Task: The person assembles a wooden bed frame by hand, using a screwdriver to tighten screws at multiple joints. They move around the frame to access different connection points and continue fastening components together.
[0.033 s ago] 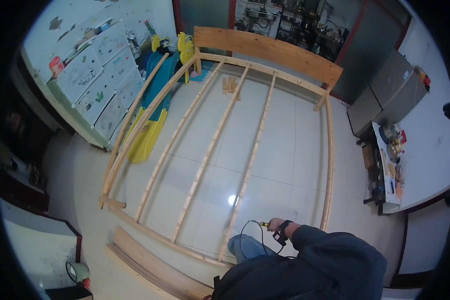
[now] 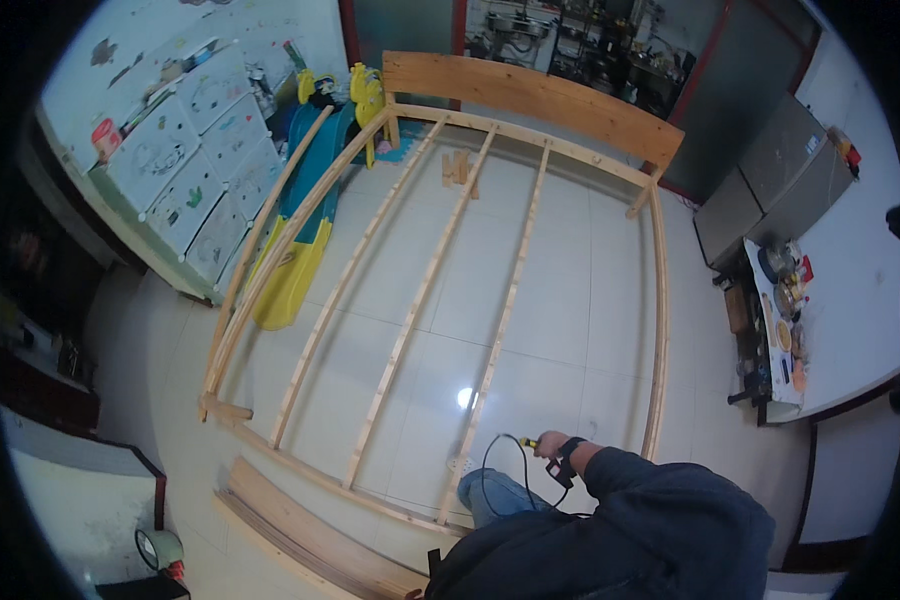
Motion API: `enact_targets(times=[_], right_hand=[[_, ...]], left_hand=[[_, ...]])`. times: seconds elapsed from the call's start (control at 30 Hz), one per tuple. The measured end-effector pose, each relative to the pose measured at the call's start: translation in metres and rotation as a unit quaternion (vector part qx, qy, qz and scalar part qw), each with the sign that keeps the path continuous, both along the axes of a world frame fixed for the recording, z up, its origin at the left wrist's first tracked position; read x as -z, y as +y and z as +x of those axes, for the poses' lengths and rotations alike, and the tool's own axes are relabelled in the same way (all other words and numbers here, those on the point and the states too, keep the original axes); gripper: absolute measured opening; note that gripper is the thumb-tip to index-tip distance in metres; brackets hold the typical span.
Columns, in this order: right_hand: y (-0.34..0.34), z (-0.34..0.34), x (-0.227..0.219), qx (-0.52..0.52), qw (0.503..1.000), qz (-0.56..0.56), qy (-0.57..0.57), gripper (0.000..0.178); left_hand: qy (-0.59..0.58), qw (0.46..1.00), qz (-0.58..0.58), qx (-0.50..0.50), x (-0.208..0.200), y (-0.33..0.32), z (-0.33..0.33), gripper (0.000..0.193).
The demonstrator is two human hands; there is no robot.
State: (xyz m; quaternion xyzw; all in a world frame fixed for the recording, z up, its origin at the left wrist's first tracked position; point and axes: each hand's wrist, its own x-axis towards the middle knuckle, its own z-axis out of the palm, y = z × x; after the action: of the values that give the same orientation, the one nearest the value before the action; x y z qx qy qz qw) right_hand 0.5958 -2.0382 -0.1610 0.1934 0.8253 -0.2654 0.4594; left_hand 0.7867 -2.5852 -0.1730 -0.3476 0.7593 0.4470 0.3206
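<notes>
My right hand (image 2: pixel 548 444) is closed around a small yellow-and-black object (image 2: pixel 528 443), held above the floor beside my bent knee. Its exact kind is too small to make out. A black strap with a small dark device (image 2: pixel 558 467) sits on that wrist, and a thin black cable (image 2: pixel 486 468) loops near the knee. To the left of this hand stands a wooden bed frame (image 2: pixel 407 340) with long slats and a headboard (image 2: pixel 530 95) at the far end. Of my left hand (image 2: pixel 413 594), only a sliver shows at the lower edge; its fingers are hidden.
Long wooden boards (image 2: pixel 310 540) lie near the frame's front rail. Beyond its left side stand a blue-and-yellow slide (image 2: pixel 295 270) and white drawers (image 2: pixel 185 165). Short wood pieces (image 2: pixel 460 170) lie within the frame. A grey fridge (image 2: pixel 770 185) and cluttered small table (image 2: pixel 760 350) stand right.
The view has shifted very slightly. My right hand keeps its hold on the yellow-and-black object in nearly the same place; the bed frame stays put.
</notes>
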Motion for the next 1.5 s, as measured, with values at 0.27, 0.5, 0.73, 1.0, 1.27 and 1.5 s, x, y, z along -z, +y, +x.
enact_targets(times=[0.27, 0.5, 0.73, 1.0, 1.27, 1.5], right_hand=[[0.006, -0.035, -0.039, 0.055, 0.995, 0.048, 0.062, 0.04], [-0.028, 0.001, 0.017, -0.172, 0.982, 0.072, 0.035, 0.033], [-0.146, -0.061, 0.185, 0.079, 0.937, -0.031, 0.34, 0.024], [-0.202, -0.081, 0.229, 0.211, 0.969, 0.082, 0.099, 0.047], [-0.199, -0.102, 0.204, 0.298, 0.952, 0.066, 0.015, 0.088], [-0.2, -0.097, 0.221, 0.214, 0.97, 0.103, 0.051, 0.093]], left_hand=[[0.036, 0.989, 0.06, 0.129, 0.031, -0.038, -0.077, 0.031], [-0.155, 0.869, -0.18, 0.434, 0.115, 0.011, -0.221, 0.089], [0.027, 0.883, -0.304, 0.355, 0.193, 0.069, -0.392, 0.087], [-0.018, 0.807, -0.345, 0.479, 0.235, 0.047, -0.425, 0.045], [-0.021, 0.773, -0.352, 0.527, 0.256, 0.036, -0.424, 0.07], [-0.026, 0.795, -0.315, 0.518, 0.257, 0.03, -0.427, 0.064]])
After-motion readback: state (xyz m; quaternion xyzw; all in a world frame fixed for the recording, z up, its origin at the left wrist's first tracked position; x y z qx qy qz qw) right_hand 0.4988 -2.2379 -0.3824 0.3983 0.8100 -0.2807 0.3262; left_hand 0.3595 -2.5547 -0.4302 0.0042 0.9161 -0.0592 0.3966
